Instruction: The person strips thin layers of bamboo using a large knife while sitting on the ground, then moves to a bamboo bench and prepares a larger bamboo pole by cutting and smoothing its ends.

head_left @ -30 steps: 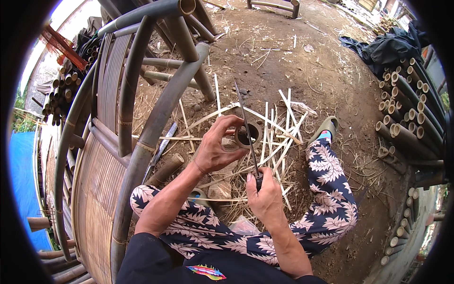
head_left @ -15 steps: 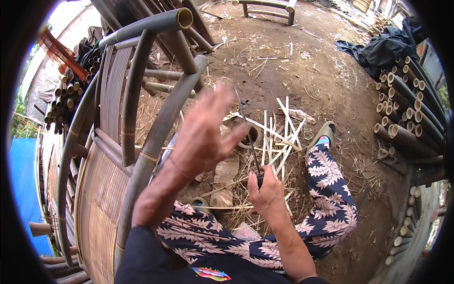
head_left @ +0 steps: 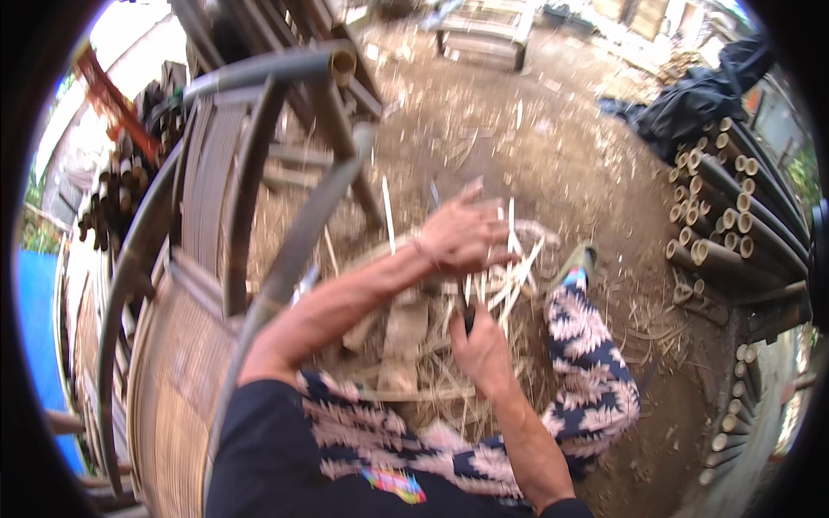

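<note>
My left hand (head_left: 465, 235) reaches across in front of me, fingers spread and holding nothing I can see. Under and beyond it lie pale split bamboo strips (head_left: 518, 274), heaped on the ground between my legs. My right hand (head_left: 485, 352) is closed round the dark handle of a knife (head_left: 469, 319), nearer to me than the left. Most of the blade is hidden behind my left hand and wrist; what looks like its tip shows past them, blurred. A flat piece of wood (head_left: 403, 332) lies below my left forearm.
A bamboo chair (head_left: 188, 324) stands close on my left, its dark arm pole near my left arm. Cut bamboo poles (head_left: 725, 211) are stacked at the right. Dark sheeting (head_left: 704, 91) lies behind them. A low bamboo bench (head_left: 484, 33) stands far ahead on the dirt floor.
My left hand has moved right and lowered toward the strips, now covering much of the blade. My right hand keeps its grip on the knife. The view has shifted slightly and blurred.
</note>
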### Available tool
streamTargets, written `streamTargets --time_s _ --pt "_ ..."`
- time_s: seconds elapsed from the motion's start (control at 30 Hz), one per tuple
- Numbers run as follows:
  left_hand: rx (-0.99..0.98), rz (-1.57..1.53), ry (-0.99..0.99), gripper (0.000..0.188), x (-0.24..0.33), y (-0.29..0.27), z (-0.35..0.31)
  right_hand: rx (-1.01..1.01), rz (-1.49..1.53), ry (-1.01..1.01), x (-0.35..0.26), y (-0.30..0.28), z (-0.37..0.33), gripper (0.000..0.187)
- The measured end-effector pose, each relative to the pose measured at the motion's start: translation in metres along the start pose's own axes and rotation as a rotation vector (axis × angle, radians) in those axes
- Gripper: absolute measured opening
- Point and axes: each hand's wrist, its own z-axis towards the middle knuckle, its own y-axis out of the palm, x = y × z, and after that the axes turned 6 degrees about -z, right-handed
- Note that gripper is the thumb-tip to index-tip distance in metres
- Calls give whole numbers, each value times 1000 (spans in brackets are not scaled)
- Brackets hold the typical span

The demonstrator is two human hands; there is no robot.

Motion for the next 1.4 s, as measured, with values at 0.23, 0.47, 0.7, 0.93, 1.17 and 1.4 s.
streamTargets --time_s 0.23,0.47,0.7,0.93,1.17,1.4 --pt "121 -17 54 70 -19 32 -10 -92 98 25 5 23 22 42" --pt "-248 87 32 60 -38 43 10 -221 199 167 52 -8 49 22" --pt "203 239 -31 79 -68 57 38 254 -905 -304 75 -76 139 24" --pt "88 336 -268 102 -56 42 -23 53 -240 188 32 -73 137 41" --pt "365 -153 -391 54 -48 44 -114 -255 206 202 41 4 67 36" --pt "710 -104 -412 33 -10 13 -118 -312 120 -23 99 109 25 33"
